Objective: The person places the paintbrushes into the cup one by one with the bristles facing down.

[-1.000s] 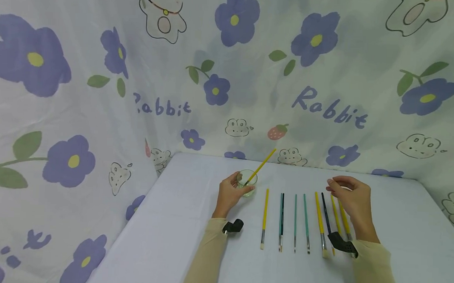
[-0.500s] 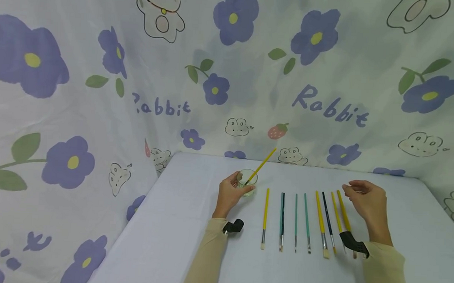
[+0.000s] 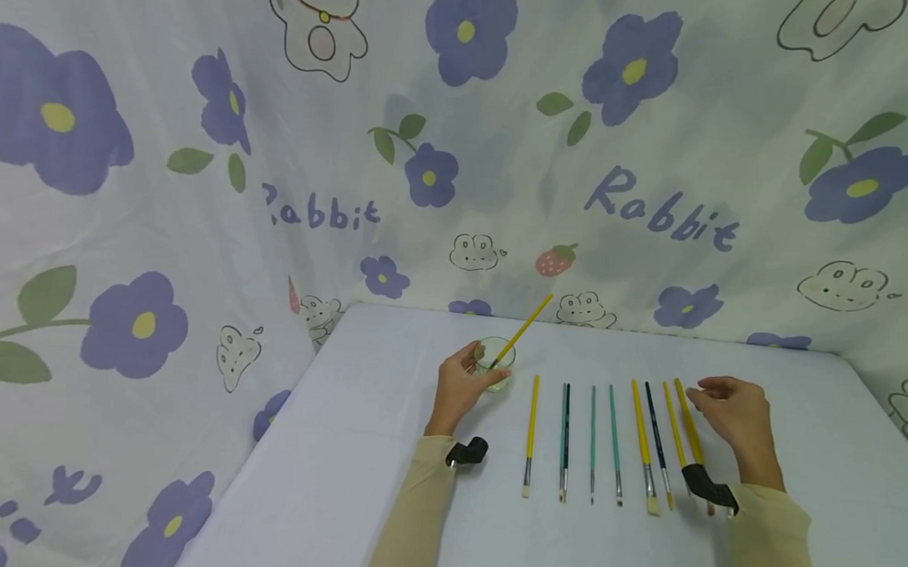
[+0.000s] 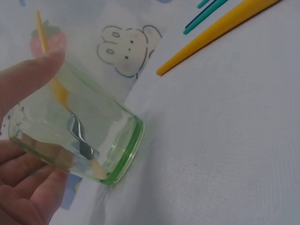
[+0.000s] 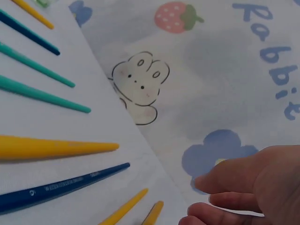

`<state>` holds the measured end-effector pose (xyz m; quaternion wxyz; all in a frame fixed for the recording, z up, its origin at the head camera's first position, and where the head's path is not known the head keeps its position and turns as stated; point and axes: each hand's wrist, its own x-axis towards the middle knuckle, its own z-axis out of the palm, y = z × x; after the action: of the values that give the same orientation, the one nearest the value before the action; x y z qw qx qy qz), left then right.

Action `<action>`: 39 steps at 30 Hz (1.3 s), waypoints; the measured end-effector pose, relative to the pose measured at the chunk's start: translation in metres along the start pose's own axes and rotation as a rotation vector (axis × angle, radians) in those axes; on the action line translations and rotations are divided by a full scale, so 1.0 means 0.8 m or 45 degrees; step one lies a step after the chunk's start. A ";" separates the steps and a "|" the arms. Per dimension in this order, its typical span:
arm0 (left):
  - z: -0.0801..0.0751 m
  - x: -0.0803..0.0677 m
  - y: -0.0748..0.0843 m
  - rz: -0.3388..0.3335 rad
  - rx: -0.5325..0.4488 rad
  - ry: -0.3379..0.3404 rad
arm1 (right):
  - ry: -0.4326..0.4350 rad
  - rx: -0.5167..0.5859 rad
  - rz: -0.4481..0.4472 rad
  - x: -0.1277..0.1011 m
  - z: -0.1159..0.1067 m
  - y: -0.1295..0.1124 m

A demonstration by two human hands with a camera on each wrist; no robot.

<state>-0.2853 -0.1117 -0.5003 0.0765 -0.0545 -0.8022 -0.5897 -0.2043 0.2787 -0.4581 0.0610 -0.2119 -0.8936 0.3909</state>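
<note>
In the head view my left hand (image 3: 461,388) grips a clear, green-tinted glass (image 4: 105,133), thumb on one side and fingers on the other. A yellow paintbrush (image 3: 526,326) leans inside it, pale bristles down at the base and handle sticking out past the rim. My right hand (image 3: 742,419) is at the right end of a row of paintbrushes, its fingers loosely bent and holding nothing. Its fingertips are beside the handle end of the rightmost yellow paintbrush (image 3: 687,415). In the right wrist view that brush's tip (image 5: 153,213) lies just left of the fingers.
Several more brushes lie bristles toward me: a yellow one (image 3: 533,420) nearest the glass, teal ones (image 3: 614,431), a wide yellow one (image 3: 641,432) and a dark blue one (image 3: 655,432). A white cloth covers the table (image 3: 304,478); a patterned curtain (image 3: 504,152) hangs behind.
My right hand has moved right, then slightly down, uncovering the upper handles of the rightmost yellow brushes. My left hand and the glass have stayed put.
</note>
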 end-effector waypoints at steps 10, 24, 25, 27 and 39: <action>-0.001 -0.002 0.004 0.004 -0.005 -0.005 | -0.122 -0.054 0.033 0.009 0.009 0.020; 0.000 -0.002 0.005 0.013 0.025 -0.004 | -0.247 -0.153 0.036 0.010 0.007 0.021; -0.001 -0.002 0.005 0.013 0.023 -0.003 | -0.257 -0.162 0.030 0.010 0.007 0.021; -0.001 -0.002 0.005 0.013 0.019 0.001 | -0.266 -0.188 0.027 0.010 0.006 0.021; 0.000 -0.001 0.002 0.024 -0.009 0.003 | -0.292 -0.258 0.068 0.006 0.003 0.017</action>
<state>-0.2844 -0.1110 -0.4991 0.0827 -0.0616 -0.7994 -0.5918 -0.2049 0.2873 -0.4695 -0.0737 -0.1947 -0.9236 0.3218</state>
